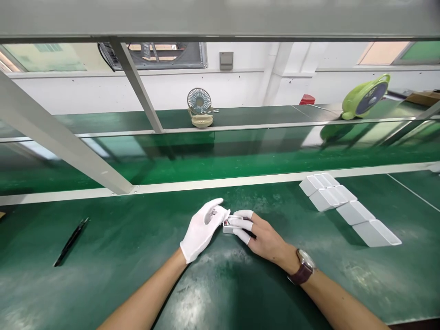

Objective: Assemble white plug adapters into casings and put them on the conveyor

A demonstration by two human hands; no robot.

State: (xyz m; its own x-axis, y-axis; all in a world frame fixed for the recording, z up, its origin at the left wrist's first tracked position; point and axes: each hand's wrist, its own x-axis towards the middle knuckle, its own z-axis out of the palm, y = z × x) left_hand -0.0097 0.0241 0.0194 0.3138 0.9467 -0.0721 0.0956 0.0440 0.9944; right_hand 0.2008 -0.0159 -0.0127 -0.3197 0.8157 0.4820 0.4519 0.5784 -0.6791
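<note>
My left hand (202, 231), in a white glove, is cupped with its thumb raised. Small dark-and-silver parts (213, 212) lie in its palm, too small to name. Its fingertips meet the left end of a small white box (228, 229) on the bench. My right hand (263, 236) wears white finger covers on several fingers and a wristwatch (305, 261). Those covered fingers bend over the box and grip it from the right. Something small and reddish shows inside the box; the fingers hide most of its contents.
White open-ended boxes (355, 212) lie in a staggered row at the right. Black tweezers (71, 242) rest on the green bench (137, 275) at the left. Beyond the white frame rail (220, 184) stand a small fan (200, 107) and a green fan (366, 97).
</note>
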